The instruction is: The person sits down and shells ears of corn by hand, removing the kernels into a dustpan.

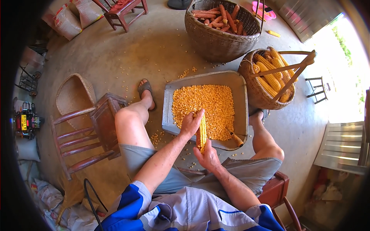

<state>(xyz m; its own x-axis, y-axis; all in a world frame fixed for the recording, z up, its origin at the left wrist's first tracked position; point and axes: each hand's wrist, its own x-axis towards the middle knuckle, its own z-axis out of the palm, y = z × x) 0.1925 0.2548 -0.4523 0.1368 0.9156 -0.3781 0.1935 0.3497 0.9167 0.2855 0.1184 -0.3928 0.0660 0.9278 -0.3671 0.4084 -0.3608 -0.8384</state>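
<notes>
A partly shelled corn cob [201,132] is held between both hands, over the near edge of a metal basin [240,109]. My left hand [191,123] grips its far end, the fingers wrapped on the side away from me. Around the near end closes my right hand [208,156]. Bare red cob shows along its left side, yellow kernels along the rest. Loose corn kernels [205,98] cover the basin floor. In the basin's near right corner rests a tool with a tan handle [237,139], its tip partly among the kernels.
A wicker basket [245,69] of unshelled cobs stands right of the basin; a larger basket [219,49] of stripped cobs stands behind. Left are a wooden chair [104,115] and a woven scoop basket [73,92]. Kernels lie scattered on the concrete floor [107,55].
</notes>
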